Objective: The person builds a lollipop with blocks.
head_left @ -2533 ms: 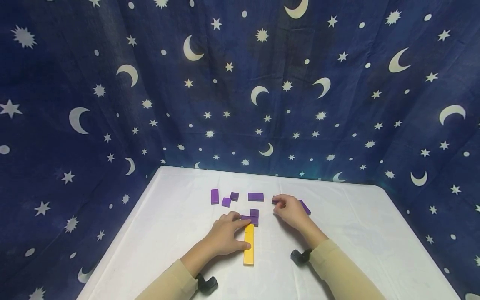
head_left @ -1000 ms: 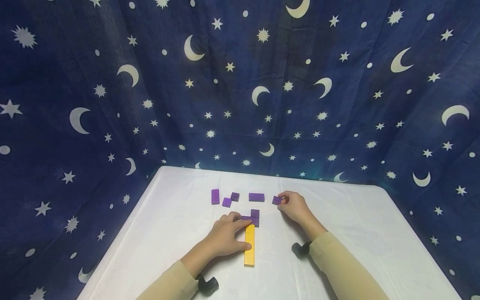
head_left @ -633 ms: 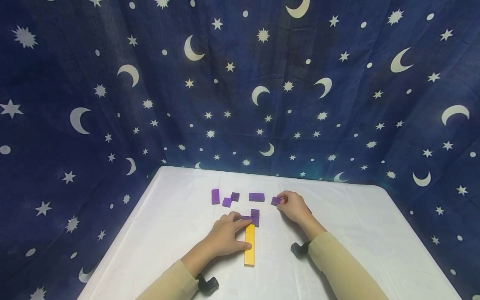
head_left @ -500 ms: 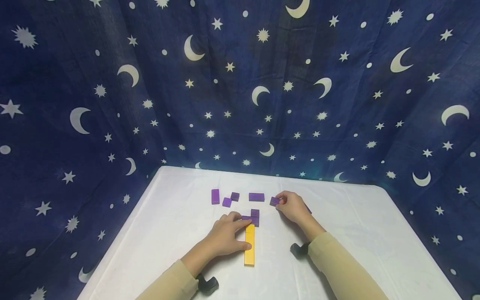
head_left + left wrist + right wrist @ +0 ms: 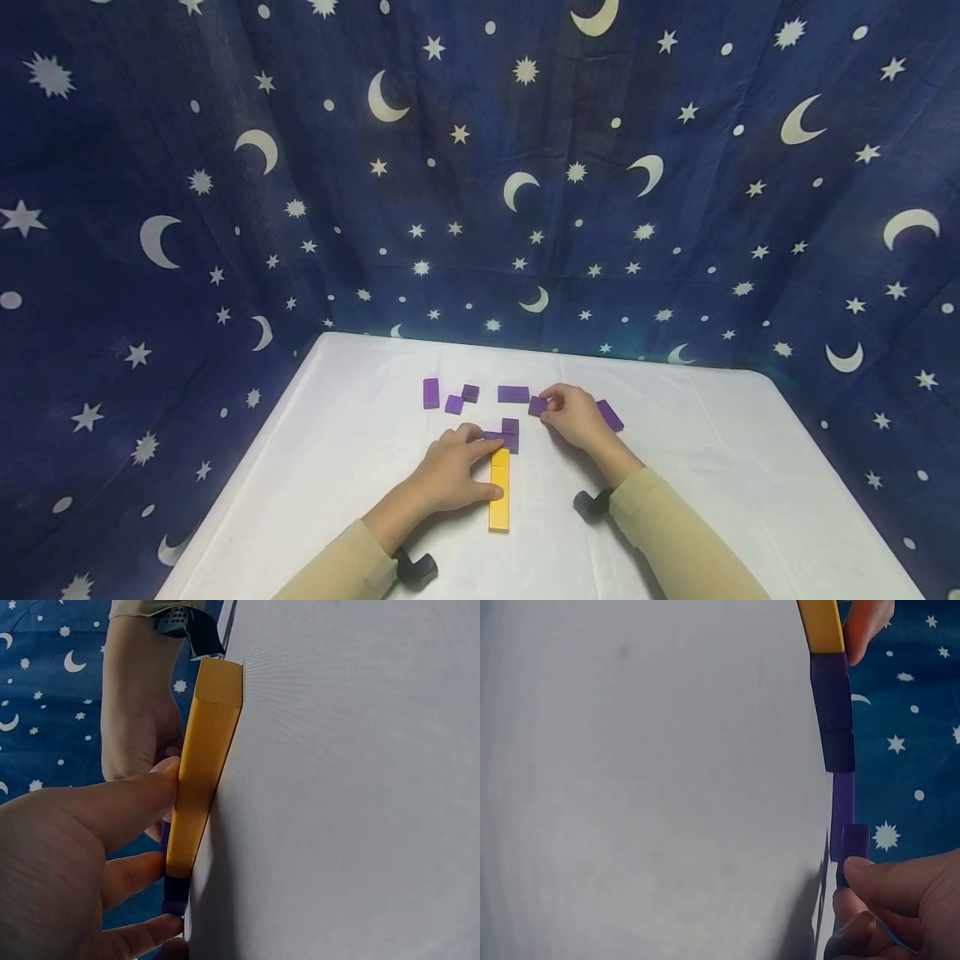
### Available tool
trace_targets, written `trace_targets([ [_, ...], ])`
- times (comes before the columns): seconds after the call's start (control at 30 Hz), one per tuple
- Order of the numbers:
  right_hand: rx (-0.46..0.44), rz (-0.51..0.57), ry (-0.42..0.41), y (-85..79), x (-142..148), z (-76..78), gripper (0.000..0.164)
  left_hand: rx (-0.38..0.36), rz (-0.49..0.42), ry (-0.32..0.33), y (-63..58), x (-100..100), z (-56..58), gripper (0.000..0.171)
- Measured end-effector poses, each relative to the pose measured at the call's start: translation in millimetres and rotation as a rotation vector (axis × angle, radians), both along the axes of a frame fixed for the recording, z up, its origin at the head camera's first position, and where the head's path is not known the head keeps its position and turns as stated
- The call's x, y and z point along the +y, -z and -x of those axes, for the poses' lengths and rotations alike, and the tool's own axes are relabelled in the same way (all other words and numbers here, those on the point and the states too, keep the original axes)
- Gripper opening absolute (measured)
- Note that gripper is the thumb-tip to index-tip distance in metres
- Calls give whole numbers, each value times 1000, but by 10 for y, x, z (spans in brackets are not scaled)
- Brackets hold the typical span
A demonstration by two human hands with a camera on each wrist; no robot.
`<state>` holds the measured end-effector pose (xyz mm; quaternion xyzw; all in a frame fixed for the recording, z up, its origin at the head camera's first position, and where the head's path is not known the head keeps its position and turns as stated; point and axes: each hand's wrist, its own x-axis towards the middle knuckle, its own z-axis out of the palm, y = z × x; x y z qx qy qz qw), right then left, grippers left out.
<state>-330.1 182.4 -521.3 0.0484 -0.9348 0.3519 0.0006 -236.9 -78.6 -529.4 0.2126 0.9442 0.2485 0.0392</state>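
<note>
Small purple block (image 5: 537,406), pinched between the thumb and fingers of the right hand (image 5: 573,414), is at one o'clock from a yellow bar (image 5: 498,510) on the white worktop (image 5: 375,362). Whether the block touches the surface, I cannot tell. Just beside it, towards ten o'clock, lies an oblong purple block (image 5: 513,394); a slanted purple block (image 5: 610,415) lies at three o'clock, past the right hand.

The left hand (image 5: 447,475) is not clamped on anything: its thumb rests against the yellow bar, and its extended forefinger touches the purple pieces (image 5: 511,443) set against the bar's twelve o'clock end. The two hands are apart.

At nine o'clock from the oblong block are two little purple squares (image 5: 453,405), close together, and beyond them a lengthwise purple block (image 5: 431,393). A dark blue cloth (image 5: 450,192) with moons and stars hangs at twelve o'clock.
</note>
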Motion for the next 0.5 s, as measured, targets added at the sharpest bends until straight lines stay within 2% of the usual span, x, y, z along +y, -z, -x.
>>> trace_targets([
  [0.5,-9,14,-2,11,-88,-31,30,4,5,1,-11,-4,-3,75],
])
